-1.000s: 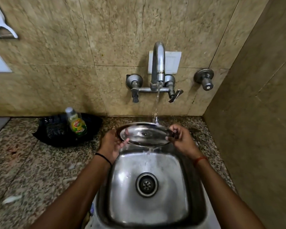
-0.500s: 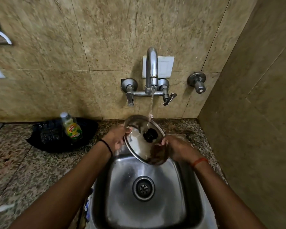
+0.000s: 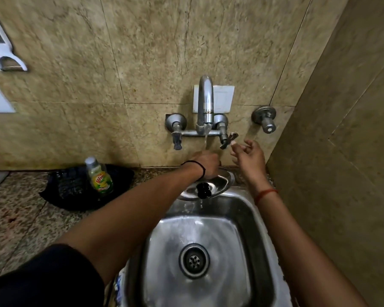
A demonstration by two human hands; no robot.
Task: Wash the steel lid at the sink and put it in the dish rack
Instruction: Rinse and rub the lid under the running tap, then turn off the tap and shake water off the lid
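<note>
The round steel lid [image 3: 220,185], with its black knob [image 3: 204,190] facing me, hangs over the back edge of the steel sink [image 3: 208,251]. My left hand [image 3: 205,163] grips the lid's far rim from above, right under the running tap [image 3: 205,111]. Water falls on that hand and drips off the lid into the basin. My right hand [image 3: 248,155] is off the lid, raised with fingers apart, its fingertips at the tap's right lever [image 3: 228,140]. The dish rack is not in view.
A green dish-soap bottle [image 3: 99,177] stands on a black mat [image 3: 75,187] on the granite counter [image 3: 20,218] left of the sink. A tiled side wall [image 3: 341,173] closes in on the right. A second valve [image 3: 265,120] sticks out of the back wall.
My right hand has let go of the lid and risen to the tap's right lever. The left hand now holds the lid alone, flatter and lower over the sink's back edge.
</note>
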